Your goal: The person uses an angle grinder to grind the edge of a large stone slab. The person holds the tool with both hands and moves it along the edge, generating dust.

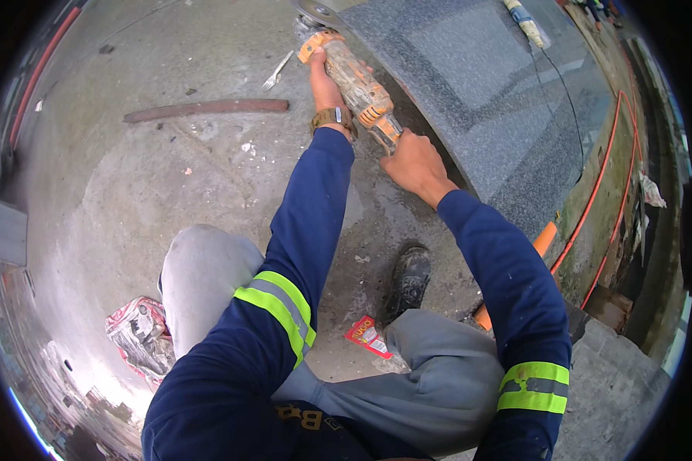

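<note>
An orange and grey angle grinder, caked with pale dust, is held in both my hands. My left hand is wrapped round its front part, close behind the head. Round the rear handle my right hand is closed. The grinder's round disc lies at the upper edge of the view, by the far left corner of a grey speckled stone slab. Whether the disc touches the slab I cannot tell. A dark gap runs under the slab's near edge, beside my right hand.
A second power tool with a black cord lies on the slab. Left on the concrete are a brown strip and a white plastic fork. A red packet lies by my boot. Orange hose runs along the right.
</note>
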{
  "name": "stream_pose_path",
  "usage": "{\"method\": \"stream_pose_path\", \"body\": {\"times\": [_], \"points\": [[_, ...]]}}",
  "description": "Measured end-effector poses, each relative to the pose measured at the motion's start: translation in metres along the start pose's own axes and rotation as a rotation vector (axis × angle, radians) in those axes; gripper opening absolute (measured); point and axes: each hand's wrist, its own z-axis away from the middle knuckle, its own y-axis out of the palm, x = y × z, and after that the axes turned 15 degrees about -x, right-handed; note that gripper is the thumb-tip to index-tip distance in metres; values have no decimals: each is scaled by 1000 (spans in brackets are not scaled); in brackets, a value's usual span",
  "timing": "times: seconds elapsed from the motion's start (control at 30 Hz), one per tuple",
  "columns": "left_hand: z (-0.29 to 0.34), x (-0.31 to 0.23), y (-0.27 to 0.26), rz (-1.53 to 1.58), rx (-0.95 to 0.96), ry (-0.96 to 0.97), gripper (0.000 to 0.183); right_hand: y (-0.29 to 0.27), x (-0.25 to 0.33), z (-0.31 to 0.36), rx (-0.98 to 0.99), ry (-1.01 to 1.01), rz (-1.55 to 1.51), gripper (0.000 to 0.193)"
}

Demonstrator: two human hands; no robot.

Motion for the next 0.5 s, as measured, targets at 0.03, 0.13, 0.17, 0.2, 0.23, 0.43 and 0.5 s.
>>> {"method": "stream_pose_path", "body": {"times": [0.03,0.13,0.17,0.2,0.23,0.43,0.5], "points": [[1,1,0,-1,-1,3,64,0,-1,1,3,4,-2,47],[9,2,1,7,-13,-18,64,1,-5,6,-21,-8,-5,48],[8,2,2,-2,-15,0,64,0,-4,5,-27,-13,-3,48],[7,1,4,-10,-17,19,64,-2,-4,4,-33,-18,-1,48],[6,1,5,-19,-19,36,64,-3,-4,4,-40,-23,2,48],[9,4,-1,-13,-17,17,70,-9,0,10,42,12,32,48],[16,7,1,-10,-25,18,70,-10,-2,13,43,20,27,49]]}}
